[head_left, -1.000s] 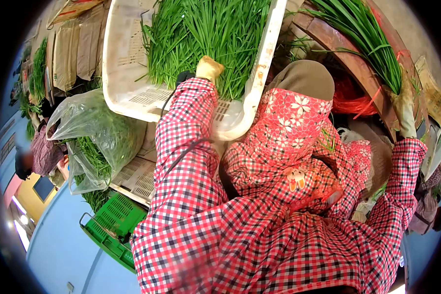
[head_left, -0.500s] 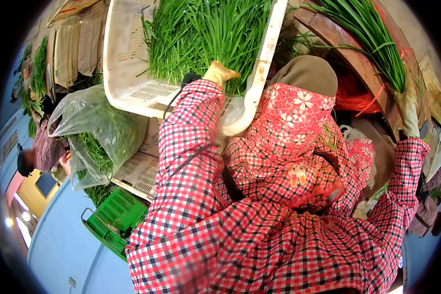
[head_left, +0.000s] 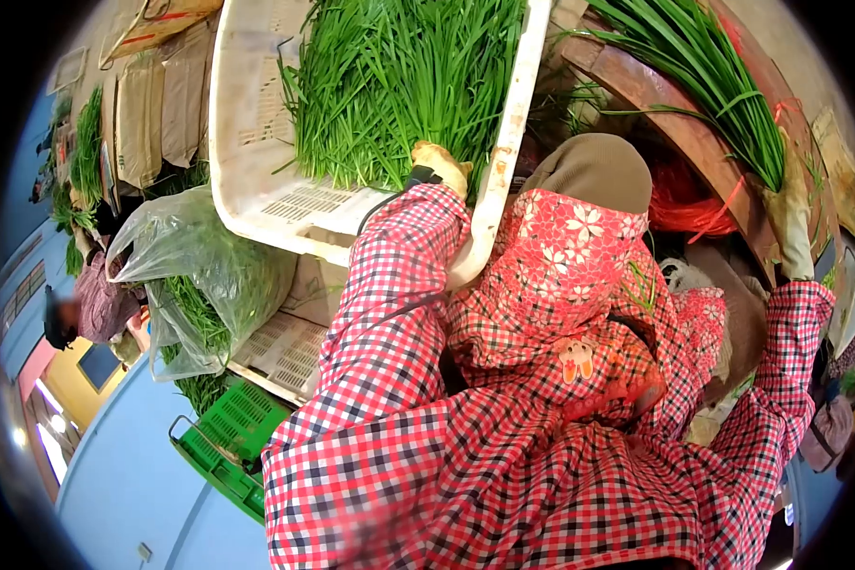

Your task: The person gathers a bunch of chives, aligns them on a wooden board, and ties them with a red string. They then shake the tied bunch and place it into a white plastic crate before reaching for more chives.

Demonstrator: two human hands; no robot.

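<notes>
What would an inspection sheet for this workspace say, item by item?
Surface: brown bench edge, shiny in places.
Job's things: leafy greens in a white plastic crate; loose-ended bunch at right.
Clutter: clear plastic bag of greens, green plastic basket, red plastic.
Hands: gloved; left at the crate greens, grip unclear; right holds the bunch's end.
Cables: dark cord by left wrist.
Surroundings: another person far left.

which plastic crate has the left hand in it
The left hand is in the large white plastic crate of long green leaves, not the green plastic crate or lower white crate.
</notes>
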